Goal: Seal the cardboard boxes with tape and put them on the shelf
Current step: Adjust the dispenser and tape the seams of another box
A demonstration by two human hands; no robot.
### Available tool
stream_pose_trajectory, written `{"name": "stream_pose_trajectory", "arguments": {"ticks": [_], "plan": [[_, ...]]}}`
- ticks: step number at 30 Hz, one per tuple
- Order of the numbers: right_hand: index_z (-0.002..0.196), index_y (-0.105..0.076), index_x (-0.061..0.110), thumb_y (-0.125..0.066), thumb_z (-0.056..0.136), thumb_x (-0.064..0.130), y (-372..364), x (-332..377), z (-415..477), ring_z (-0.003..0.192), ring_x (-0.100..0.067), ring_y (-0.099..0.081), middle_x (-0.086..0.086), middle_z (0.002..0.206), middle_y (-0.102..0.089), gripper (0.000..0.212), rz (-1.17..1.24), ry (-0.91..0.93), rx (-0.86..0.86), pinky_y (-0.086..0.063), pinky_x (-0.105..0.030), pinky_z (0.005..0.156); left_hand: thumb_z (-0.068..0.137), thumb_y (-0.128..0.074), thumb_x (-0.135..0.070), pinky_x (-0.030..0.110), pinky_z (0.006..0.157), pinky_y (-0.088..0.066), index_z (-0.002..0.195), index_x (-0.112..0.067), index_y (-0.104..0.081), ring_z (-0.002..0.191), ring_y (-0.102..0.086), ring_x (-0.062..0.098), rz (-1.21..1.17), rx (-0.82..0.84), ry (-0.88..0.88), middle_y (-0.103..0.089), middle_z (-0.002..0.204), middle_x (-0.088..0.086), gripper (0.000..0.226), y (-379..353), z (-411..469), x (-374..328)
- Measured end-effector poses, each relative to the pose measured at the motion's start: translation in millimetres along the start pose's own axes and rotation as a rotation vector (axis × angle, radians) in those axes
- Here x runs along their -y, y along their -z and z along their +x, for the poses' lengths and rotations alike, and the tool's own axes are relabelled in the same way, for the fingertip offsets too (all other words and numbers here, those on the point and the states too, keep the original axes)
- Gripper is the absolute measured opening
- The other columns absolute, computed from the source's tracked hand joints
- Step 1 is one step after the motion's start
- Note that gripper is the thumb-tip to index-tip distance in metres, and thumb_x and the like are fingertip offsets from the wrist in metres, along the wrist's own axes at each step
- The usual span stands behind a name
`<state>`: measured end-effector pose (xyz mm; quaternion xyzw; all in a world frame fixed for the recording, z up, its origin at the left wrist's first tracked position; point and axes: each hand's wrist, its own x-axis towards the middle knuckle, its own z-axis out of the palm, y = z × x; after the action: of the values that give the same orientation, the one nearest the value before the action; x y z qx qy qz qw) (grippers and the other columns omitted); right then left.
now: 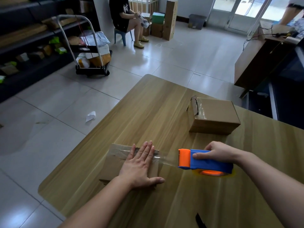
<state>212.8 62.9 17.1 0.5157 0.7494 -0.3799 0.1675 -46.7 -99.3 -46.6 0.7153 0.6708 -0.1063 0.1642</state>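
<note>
A small flat cardboard box [113, 163] lies on the wooden table [148, 112] near its left edge. My left hand [141, 165] presses flat on its top, fingers straight. My right hand [217, 153] grips a blue and orange tape dispenser [204, 162] just right of the box. A strip of clear tape [166, 159] stretches from the dispenser to the box top under my left fingers. A second, larger cardboard box [213, 116] stands farther back on the right, with tape over its torn end. Dark shelves [24, 40] holding parcels line the left wall.
A hand trolley [92, 55] loaded with parcels stands by the shelves. A person sits on a blue stool [123, 35] at the back, next to stacked boxes [164, 22]. A wooden desk [263, 58] stands at the right. A paper scrap [90, 116] lies on the tiled floor.
</note>
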Motion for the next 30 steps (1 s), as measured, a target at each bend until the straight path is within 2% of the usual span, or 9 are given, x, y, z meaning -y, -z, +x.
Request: {"name": "stream_pose_trajectory", "arguments": {"ticks": [6, 9, 11, 13, 17, 20, 23, 26, 30], "plan": [[0.087, -0.07, 0.02, -0.053, 0.049, 0.091, -7.0, -9.2, 2.7, 0.083, -0.014, -0.066, 0.001, 0.09, -0.07, 0.082, -0.076, -0.059, -0.03, -0.053, -0.032, 0.078, 0.062, -0.024, -0.097, 0.049, 0.115, 0.019, 0.145, -0.014, 0.03, 0.136, 0.04, 0.015, -0.002, 0.037, -0.004, 0.042, 0.149, 0.0, 0.128, 2.1, -0.7, -0.8], [0.091, -0.066, 0.022, -0.056, 0.056, 0.09, -14.0, -9.1, 6.6, 0.085, -0.013, -0.065, 0.003, 0.093, -0.068, 0.077, -0.095, -0.085, -0.034, -0.054, -0.031, 0.082, 0.047, -0.039, -0.099, 0.051, 0.113, 0.022, 0.144, -0.015, 0.032, 0.135, 0.042, 0.016, -0.016, 0.084, -0.037, 0.041, 0.15, 0.0, 0.146, 6.1, -0.5, 1.7], [0.094, -0.065, 0.021, -0.057, 0.059, 0.089, -19.1, -8.6, 9.0, 0.087, -0.013, -0.065, 0.002, 0.095, -0.068, 0.076, -0.108, -0.102, -0.029, -0.054, -0.032, 0.084, 0.046, -0.057, -0.092, 0.054, 0.111, 0.024, 0.144, -0.019, 0.033, 0.134, 0.043, 0.018, -0.026, 0.125, -0.075, 0.042, 0.149, 0.001, 0.151, 10.8, -1.0, 3.0], [0.093, -0.065, 0.02, -0.056, 0.06, 0.09, -23.1, -7.7, 10.5, 0.087, -0.014, -0.065, 0.001, 0.095, -0.068, 0.077, -0.111, -0.106, -0.027, -0.052, -0.029, 0.08, 0.054, -0.07, -0.078, 0.058, 0.11, 0.023, 0.145, -0.023, 0.031, 0.139, 0.037, 0.024, 0.01, 0.146, -0.1, 0.036, 0.153, 0.004, 0.147, 15.3, -0.7, 2.4], [0.086, -0.068, 0.019, -0.052, 0.055, 0.092, -21.4, -6.5, 7.3, 0.083, -0.015, -0.066, 0.001, 0.089, -0.069, 0.081, -0.109, -0.11, -0.049, -0.047, -0.027, 0.07, 0.062, -0.073, -0.066, 0.058, 0.113, 0.016, 0.148, -0.023, 0.024, 0.146, 0.014, 0.026, 0.004, 0.074, -0.093, 0.005, 0.158, 0.007, 0.137, 17.5, 1.6, 2.6], [0.079, -0.068, 0.02, -0.051, 0.052, 0.092, -11.9, -5.1, 1.1, 0.076, -0.013, -0.064, 0.001, 0.085, -0.069, 0.079, -0.094, -0.105, -0.058, -0.044, -0.026, 0.065, 0.063, -0.075, -0.061, 0.052, 0.113, 0.021, 0.148, -0.024, 0.024, 0.146, 0.012, 0.022, -0.102, 0.046, -0.132, 0.001, 0.156, 0.004, 0.136, 25.5, -0.3, 6.3], [0.086, -0.072, 0.014, -0.053, 0.051, 0.089, 3.7, -0.5, -7.1, 0.078, -0.016, -0.065, -0.004, 0.09, -0.071, 0.085, -0.036, -0.096, -0.064, -0.043, -0.027, 0.066, 0.065, -0.078, -0.05, 0.046, 0.113, 0.023, 0.146, -0.027, 0.028, 0.146, 0.012, 0.02, -0.274, -0.006, -0.173, 0.002, 0.154, 0.0, 0.135, 38.3, -4.5, 7.9], [0.089, -0.074, 0.01, -0.058, 0.05, 0.088, 20.9, 8.7, -15.3, 0.075, -0.016, -0.065, -0.009, 0.092, -0.073, 0.089, 0.023, -0.075, -0.064, -0.045, -0.028, 0.067, 0.061, -0.076, -0.06, 0.05, 0.118, 0.014, 0.142, -0.04, 0.031, 0.146, 0.007, 0.02, -0.459, -0.089, -0.201, 0.001, 0.152, -0.008, 0.136, 45.0, -9.7, 9.4], [0.093, -0.074, 0.008, -0.058, 0.046, 0.095, 40.8, 33.4, -23.6, 0.074, -0.016, -0.064, -0.01, 0.094, -0.074, 0.1, 0.022, -0.029, -0.063, -0.046, -0.028, 0.069, 0.055, -0.077, -0.063, 0.053, 0.118, -0.017, 0.136, -0.057, 0.028, 0.143, -0.01, 0.028, -0.628, -0.174, -0.173, -0.003, 0.147, -0.017, 0.133, 43.4, -17.7, 19.9]]}}
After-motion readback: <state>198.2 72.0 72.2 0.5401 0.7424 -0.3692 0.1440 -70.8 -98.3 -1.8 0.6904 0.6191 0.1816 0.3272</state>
